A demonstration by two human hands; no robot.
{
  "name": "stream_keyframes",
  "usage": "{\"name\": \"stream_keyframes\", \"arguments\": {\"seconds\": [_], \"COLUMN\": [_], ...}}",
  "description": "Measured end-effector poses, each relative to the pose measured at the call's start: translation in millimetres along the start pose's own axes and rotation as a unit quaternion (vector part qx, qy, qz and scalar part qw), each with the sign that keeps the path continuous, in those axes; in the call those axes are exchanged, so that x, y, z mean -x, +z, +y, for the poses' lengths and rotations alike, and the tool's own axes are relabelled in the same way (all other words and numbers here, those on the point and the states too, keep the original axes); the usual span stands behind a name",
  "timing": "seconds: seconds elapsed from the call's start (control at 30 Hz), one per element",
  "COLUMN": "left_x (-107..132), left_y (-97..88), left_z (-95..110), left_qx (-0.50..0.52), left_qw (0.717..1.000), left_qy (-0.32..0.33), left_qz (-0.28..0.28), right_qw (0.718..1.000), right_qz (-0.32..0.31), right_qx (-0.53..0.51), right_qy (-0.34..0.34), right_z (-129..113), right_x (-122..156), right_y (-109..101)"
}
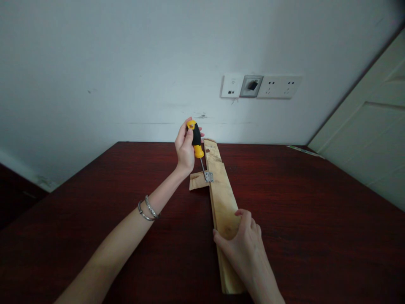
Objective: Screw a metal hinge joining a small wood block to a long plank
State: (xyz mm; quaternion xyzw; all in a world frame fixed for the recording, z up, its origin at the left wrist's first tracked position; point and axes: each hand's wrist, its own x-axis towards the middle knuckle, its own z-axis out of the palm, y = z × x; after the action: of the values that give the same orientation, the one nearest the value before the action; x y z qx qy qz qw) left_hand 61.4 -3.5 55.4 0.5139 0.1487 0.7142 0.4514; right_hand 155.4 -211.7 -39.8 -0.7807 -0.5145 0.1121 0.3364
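A yellow and black screwdriver [196,137] is gripped by its handle in my left hand [185,147]. Its shaft slants down to a small silver hinge [209,177], with the tip at the hinge's left leaf. That hinge bridges a long pale wooden board [223,190] and a short wooden piece [198,180] lying to its left. Around the near part of the long board, my right hand [245,242] is closed, thumb on the left edge and fingers on the right. Whether a screw sits under the tip is too small to tell.
Everything lies on a dark red wooden tabletop [152,253] that meets a white wall [142,63]. Sockets [280,87] are set in the wall, one with a black plug [252,85]. A pale door [373,122] stands at the right, near a thin strip [305,151].
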Motion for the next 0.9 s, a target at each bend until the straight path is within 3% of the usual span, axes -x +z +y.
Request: {"name": "stream_keyframes", "arguments": {"seconds": [0.9], "left_x": [3.4], "left_y": [2.3], "left_z": [-6.9], "left_qx": [0.009], "left_qw": [1.000], "left_qy": [0.005], "left_qz": [-0.004], "right_qw": [0.999], "right_qz": [0.021], "right_qx": [0.014], "right_qy": [-0.021], "right_z": [2.6], "right_x": [1.5], "right_y": [1.4]}}
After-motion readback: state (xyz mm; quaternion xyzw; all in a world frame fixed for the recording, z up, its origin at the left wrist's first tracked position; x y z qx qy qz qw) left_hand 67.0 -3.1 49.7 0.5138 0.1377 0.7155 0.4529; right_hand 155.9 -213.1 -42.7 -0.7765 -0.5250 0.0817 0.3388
